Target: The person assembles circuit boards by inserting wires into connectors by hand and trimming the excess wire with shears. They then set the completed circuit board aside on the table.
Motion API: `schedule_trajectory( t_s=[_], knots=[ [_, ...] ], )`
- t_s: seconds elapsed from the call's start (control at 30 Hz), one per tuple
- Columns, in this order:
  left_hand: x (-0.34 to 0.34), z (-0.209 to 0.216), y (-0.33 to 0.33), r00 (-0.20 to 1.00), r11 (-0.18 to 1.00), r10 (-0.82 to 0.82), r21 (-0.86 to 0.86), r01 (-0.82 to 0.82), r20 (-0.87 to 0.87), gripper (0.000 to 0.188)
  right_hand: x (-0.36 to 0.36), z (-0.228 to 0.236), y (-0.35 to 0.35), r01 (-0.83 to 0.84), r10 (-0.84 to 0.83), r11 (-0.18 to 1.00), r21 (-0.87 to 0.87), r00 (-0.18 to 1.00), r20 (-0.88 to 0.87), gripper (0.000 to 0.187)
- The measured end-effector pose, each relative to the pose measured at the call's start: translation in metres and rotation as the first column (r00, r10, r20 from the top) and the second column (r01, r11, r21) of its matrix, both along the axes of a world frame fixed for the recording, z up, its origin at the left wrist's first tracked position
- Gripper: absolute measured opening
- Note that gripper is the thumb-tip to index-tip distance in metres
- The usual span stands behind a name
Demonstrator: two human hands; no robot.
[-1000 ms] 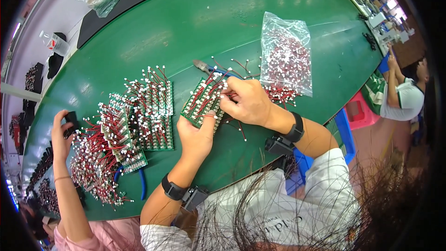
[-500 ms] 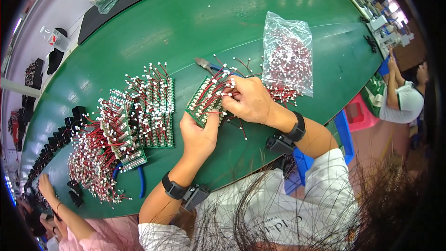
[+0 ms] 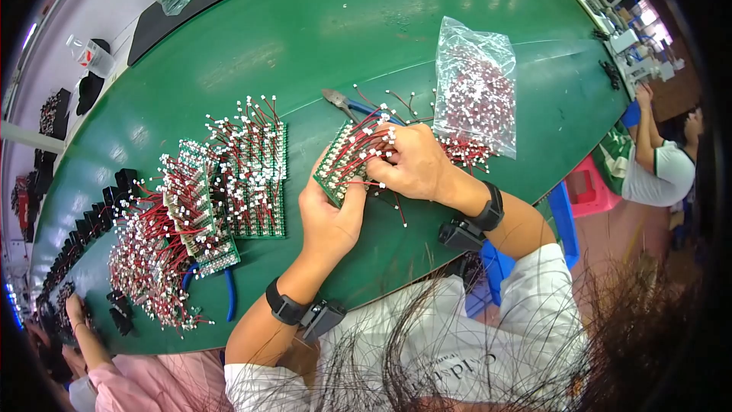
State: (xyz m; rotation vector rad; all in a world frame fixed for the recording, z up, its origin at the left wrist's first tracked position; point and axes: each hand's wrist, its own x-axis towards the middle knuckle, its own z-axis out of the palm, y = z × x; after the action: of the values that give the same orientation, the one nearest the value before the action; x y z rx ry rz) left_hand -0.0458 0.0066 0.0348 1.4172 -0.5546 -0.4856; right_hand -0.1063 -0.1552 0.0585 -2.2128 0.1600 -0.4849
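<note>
My left hand grips a green circuit board panel from below, thumb on its near edge. Red wire leads with white connectors stand up from the panel in a bunch. Over the panel's right side my right hand is closed, thumb and fingers pinched among the leads; what its fingertips hold is mostly hidden, but it appears to be a red lead. Just beyond the hands lie diagonal cutters with blue handles. More loose leads spill from a clear plastic bag to the right.
Wired panels stand to the left, beside a heap of leads and a blue-handled tool. Black parts line the table's left edge. A co-worker's arm reaches in at lower left. A pink stool stands right.
The panel and my left hand have shifted slightly right and up, and the panel is tilted a little differently. My right hand stays pinched at its edge. The co-worker's hand has moved lower.
</note>
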Motion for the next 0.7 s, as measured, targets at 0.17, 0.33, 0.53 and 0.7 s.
schedule_trajectory(
  t_s=[0.17, 0.33, 0.53, 0.7],
  knots=[
    [0.000, 0.000, 0.002, 0.999, 0.999, -0.025, 0.031, 0.026, -0.021, 0.048, -0.002, 0.001, -0.002, -0.014, 0.013, 0.999, -0.032, 1.000, -0.015, 0.021],
    [0.002, -0.003, 0.001, 0.988, 1.000, 0.004, -0.001, -0.004, 0.153, 0.049, -0.003, -0.009, -0.003, -0.029, 0.028, 0.993, -0.112, 1.000, -0.011, 0.021],
    [0.002, -0.005, 0.000, 0.968, 1.000, 0.023, -0.008, -0.021, 0.251, 0.047, -0.002, -0.012, 0.002, 0.007, 0.005, 0.991, -0.134, 0.996, 0.088, 0.023],
    [0.002, -0.004, 0.001, 0.969, 0.999, 0.032, -0.027, -0.026, 0.246, 0.048, -0.003, -0.010, 0.001, -0.044, 0.053, 0.991, -0.127, 0.996, 0.070, 0.015]
  ],
)
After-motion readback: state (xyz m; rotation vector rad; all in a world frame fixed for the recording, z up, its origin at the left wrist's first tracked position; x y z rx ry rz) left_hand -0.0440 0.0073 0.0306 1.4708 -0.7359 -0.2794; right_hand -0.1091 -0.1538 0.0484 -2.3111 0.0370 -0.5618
